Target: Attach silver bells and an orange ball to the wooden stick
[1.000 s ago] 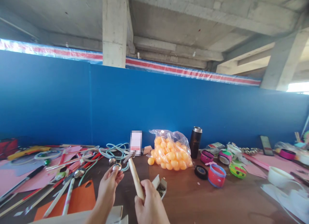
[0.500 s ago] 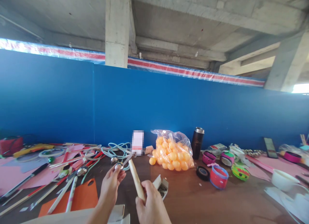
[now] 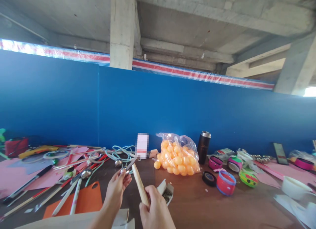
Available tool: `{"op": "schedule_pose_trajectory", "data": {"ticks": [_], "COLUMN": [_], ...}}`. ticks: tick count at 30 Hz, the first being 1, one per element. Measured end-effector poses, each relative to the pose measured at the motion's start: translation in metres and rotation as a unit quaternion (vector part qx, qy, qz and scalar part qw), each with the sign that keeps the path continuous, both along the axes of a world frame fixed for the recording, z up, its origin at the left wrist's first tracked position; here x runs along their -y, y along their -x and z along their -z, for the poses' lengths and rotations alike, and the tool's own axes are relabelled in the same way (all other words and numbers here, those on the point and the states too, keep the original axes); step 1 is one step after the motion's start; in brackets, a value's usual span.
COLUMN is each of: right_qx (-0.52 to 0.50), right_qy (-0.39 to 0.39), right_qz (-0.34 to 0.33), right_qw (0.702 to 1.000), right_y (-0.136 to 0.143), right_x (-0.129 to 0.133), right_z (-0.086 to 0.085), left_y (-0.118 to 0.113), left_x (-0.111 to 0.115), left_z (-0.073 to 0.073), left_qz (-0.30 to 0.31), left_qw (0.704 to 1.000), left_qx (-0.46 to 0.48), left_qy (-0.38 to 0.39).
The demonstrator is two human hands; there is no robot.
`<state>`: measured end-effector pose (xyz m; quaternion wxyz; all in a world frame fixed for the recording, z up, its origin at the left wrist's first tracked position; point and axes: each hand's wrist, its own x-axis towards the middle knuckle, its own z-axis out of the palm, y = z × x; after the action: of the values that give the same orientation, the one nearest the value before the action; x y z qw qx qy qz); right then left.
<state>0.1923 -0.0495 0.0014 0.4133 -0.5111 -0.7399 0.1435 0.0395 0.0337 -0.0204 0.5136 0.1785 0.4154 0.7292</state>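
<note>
Right hand (image 3: 156,205) closed round the near end of a wooden stick (image 3: 140,183), whose long axis runs far and slightly left. Its far end lies just right of a metal ball (image 3: 125,170), pinched in the left hand (image 3: 117,186).

The stick (image 3: 140,184) is light tan and the held ball (image 3: 126,170) silver. The bag (image 3: 170,137) is clear, its balls (image 3: 178,160) orange. The bench (image 3: 192,202) is brown, the wall (image 3: 158,103) blue, the strip (image 3: 182,72) above it striped red and white.
</note>
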Motion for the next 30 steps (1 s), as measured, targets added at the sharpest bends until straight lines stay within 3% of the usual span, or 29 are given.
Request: {"op": "schedule_pose_trajectory", "data": {"ticks": [11,23,30], "right_qx": [0.023,-0.002,0.000], "right_qy": [-0.030,-0.011,-0.031], "right_qz": [-0.008,-0.001,0.000], "right_qw": [0.999,1.000,1.000], "right_y": [0.0015,0.0023,0.0012], "right_x": [0.0010,0.0019,-0.0010], "right_z": [0.0014,-0.0007,0.0029], "left_y": [0.0019,0.0022,0.0000], "left_x": [-0.0013,-0.0025,-0.0011], "left_z": [0.0021,0.0036,0.0010], "left_qz": [-0.015,-0.038,-0.015], "left_qw": [1.000,0.999,1.000], "left_qx": [-0.002,-0.020,-0.007], "left_qy": [0.012,0.009,-0.004]}}
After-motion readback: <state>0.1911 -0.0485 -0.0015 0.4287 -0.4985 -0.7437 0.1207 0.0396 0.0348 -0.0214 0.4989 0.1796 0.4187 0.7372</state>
